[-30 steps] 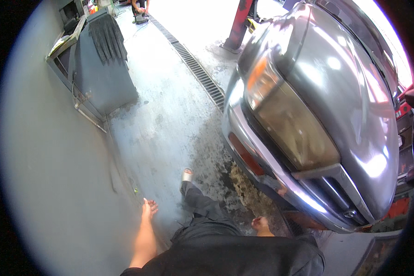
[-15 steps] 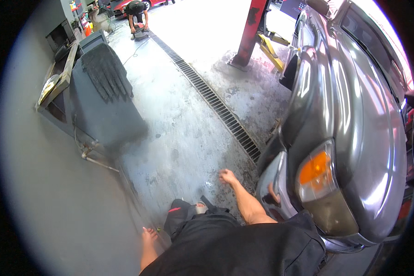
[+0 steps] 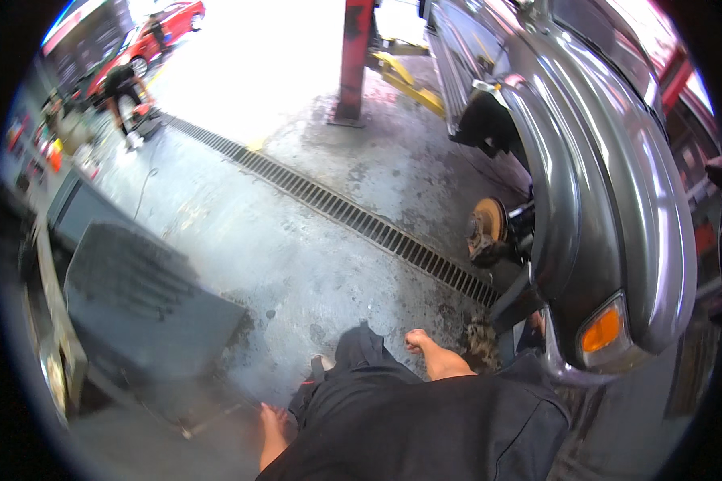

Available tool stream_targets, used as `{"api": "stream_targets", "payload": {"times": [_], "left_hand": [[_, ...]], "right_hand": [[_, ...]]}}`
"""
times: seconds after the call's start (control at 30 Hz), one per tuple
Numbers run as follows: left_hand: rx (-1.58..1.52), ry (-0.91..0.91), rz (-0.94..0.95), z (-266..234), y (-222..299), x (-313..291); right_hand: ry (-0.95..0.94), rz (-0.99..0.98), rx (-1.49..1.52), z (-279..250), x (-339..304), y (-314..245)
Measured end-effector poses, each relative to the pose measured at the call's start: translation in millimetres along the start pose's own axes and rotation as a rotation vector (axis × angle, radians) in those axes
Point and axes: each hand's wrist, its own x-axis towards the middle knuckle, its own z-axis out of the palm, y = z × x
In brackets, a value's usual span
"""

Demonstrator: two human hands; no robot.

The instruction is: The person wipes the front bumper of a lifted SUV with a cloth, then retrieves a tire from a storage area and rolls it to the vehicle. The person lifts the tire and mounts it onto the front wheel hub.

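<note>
- Right hand (image 3: 416, 341): fingers curled in, in front of the body, near the grey car's front corner and not touching it. I cannot tell whether the fist is fully closed or holds anything. Half a second ago this arm reached farther forward.
- Left hand (image 3: 273, 418): released, fingers loose, low beside the dark trousers (image 3: 365, 353).
- A small red mark on the trousers is too blurred to read.
- Grey car (image 3: 594, 176): at the right, its front corner nearest the person, with one orange light (image 3: 601, 330) in view. Earlier its front filled that side; now its flank and wheel arch show, with one bare brake disc (image 3: 492, 219).
- One slotted floor drain (image 3: 321, 196) runs diagonally across the stained floor (image 3: 233, 224).
- One grey cabinet (image 3: 208, 329), with one black ridged mat (image 3: 128, 268) over it, stands at the left, nearer than before.
- One red post (image 3: 351, 64), with a yellow arm (image 3: 405, 80) beside it, stands beyond the drain.
- Two other people: one bending person (image 3: 120, 78) near the drain's far end, and one standing person (image 3: 156, 28) beside a red car (image 3: 188, 16), more of which shows now.
</note>
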Motion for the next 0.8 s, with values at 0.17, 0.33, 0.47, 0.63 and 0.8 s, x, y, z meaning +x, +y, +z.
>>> {"api": "stream_targets", "payload": {"times": [0.17, 0.33, 0.47, 0.63, 0.8], "left_hand": [[0.307, -0.208, 0.255, 85, 217, 90], [0.448, -0.254, 0.342, 201, 377, 142], [0.412, -0.350, 0.267, 278, 477, 157], [0.506, -0.449, 0.216, 345, 575, 176], [0.635, -0.371, 0.065, 389, 662, 204]], "right_hand": [[0.118, 0.188, 0.166, 30, -2, -4], [0.110, 0.366, 0.275, 64, 46, -57], [0.010, 0.371, 0.135, 72, 109, -171], [0.198, -0.088, 0.107, 35, 168, -416], [0.765, -0.395, 0.745, -92, 145, -633]]}}
